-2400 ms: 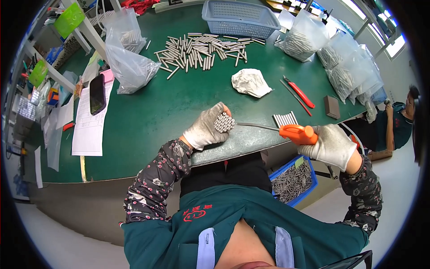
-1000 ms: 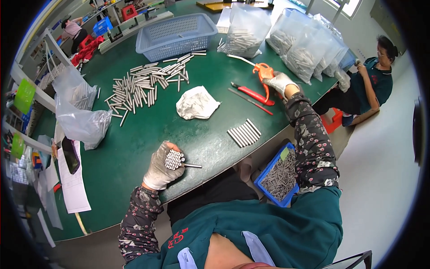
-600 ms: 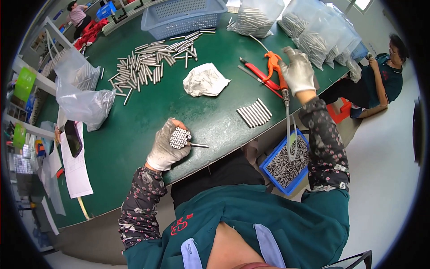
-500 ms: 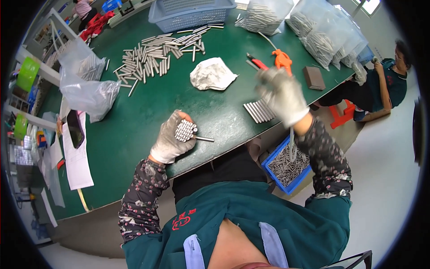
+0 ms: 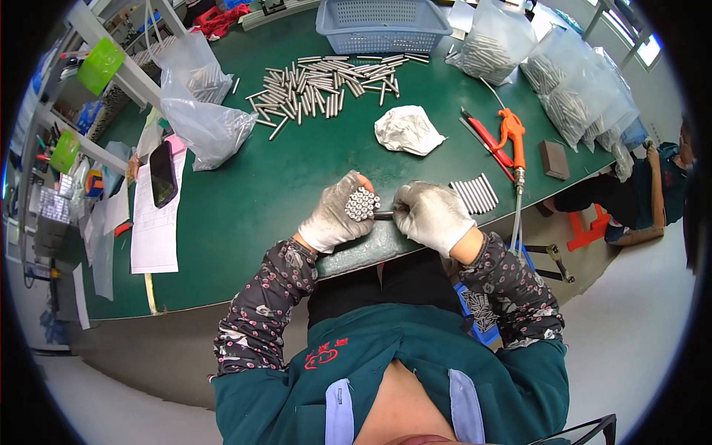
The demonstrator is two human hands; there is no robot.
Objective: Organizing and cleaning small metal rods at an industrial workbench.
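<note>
"By the near edge of the green table, what is the left hand doing?"

"It holds a bunch of metal rods. Its fingers curl tight round the sides, maybe so none slip out."

"Why do the round ends face up?"

"Perhaps so all of them can be seen at once."

"And the right hand?"

"It is just to the right of the bunch. Its fingers are bent in and look pinched on one dark rod that sticks out sideways. I can't see the fingertips well, or how far the rod goes under the left hand."

"Are there more rods?"

"Yes! Just to the right, a neat row of rods lies side by side, maybe so they are easy to pick up. Farther off is a messy heap of rods, in front of the blue basket."

"Where is the orange air gun?"

"Over on the right, beside the red tool. Its hose hangs over the near edge, perhaps to stay out of the way. The white cloth lies between the heap and the row."
</note>
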